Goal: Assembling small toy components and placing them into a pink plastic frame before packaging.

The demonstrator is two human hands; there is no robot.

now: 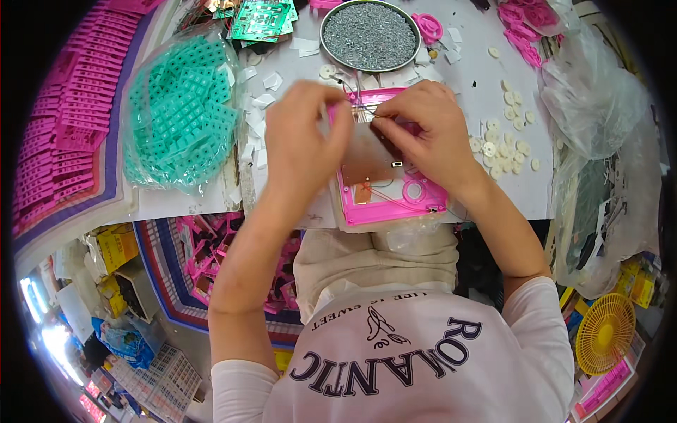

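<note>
A pink plastic casing [391,209] lies in front of me at the table's near edge, open side up. A brown circuit board [370,173] sits over its middle, its upper part smeared by motion. My right hand [430,134] is closed, thumb and forefinger pinched at the board's upper right edge, where thin wires also run. My left hand [303,134] hovers at the casing's upper left, its fingers curled near the wires and blurred; what it grips is not visible. Red wires and a small copper-coloured piece [363,193] show in the casing's lower part.
Beyond the casing stands a round tray of small screws [370,35]. A clear bag of teal plastic parts [183,113] lies left, with green circuit boards [262,20] behind. White discs [504,148] are scattered right, near clear plastic bags [592,99]. Pink parts [70,92] are stacked far left.
</note>
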